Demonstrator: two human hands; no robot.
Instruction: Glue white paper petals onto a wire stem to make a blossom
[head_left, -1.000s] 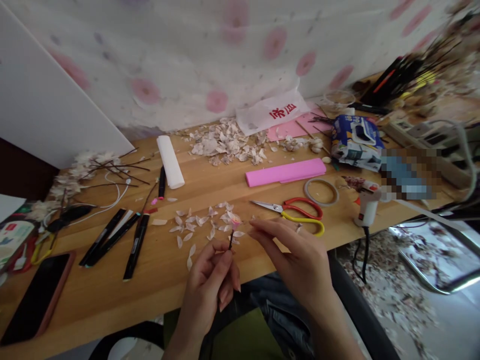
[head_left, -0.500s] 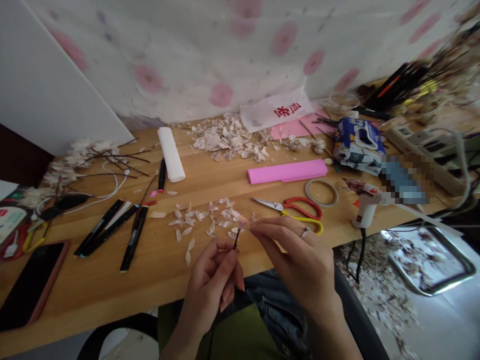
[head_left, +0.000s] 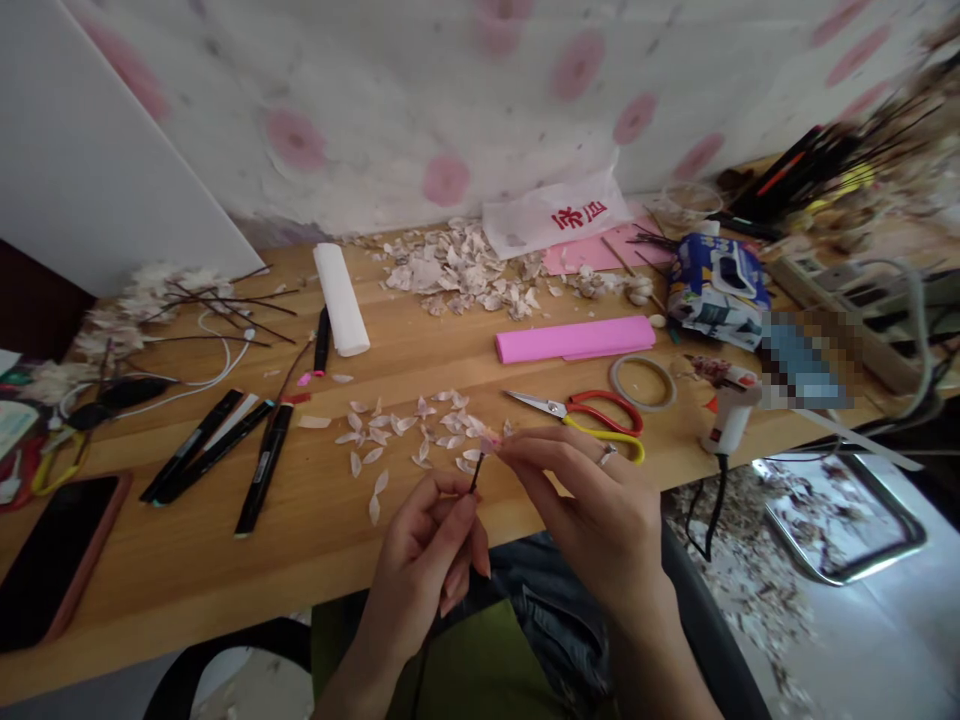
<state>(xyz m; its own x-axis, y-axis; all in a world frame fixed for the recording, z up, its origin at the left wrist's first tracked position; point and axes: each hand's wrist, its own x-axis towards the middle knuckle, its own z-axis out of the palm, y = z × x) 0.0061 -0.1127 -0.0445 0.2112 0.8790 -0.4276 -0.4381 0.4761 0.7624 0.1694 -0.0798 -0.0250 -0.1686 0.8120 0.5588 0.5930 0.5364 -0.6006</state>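
Thin dark stem (head_left: 474, 482) with a pale pink petal (head_left: 489, 444) at its tip, held up just over the wooden table (head_left: 187, 570) at the front edge of the loose petals (head_left: 397, 435). Left hand (head_left: 424, 565) curled in, thumb and fingers closed on the lower stem. Right hand (head_left: 592, 510) mostly closed, fingertips (head_left: 511, 450) pinching the petal at the stem tip; ring (head_left: 607, 456) on one finger. Hands close together, not clearly touching each other.

Metal-rimmed tray (head_left: 840, 520) on the floor to the right, petal scraps in it and scattered around it. Clear dish (head_left: 681, 197) at the back of the table, contents hard to tell. Nearby on the table: red-and-yellow scissors (head_left: 600, 420), just beyond the right hand; tape ring (head_left: 641, 383); pink folded paper (head_left: 574, 340); hot glue gun (head_left: 727, 420); big petal pile (head_left: 457, 270) at the back; black markers (head_left: 262, 470) left of the loose petals.
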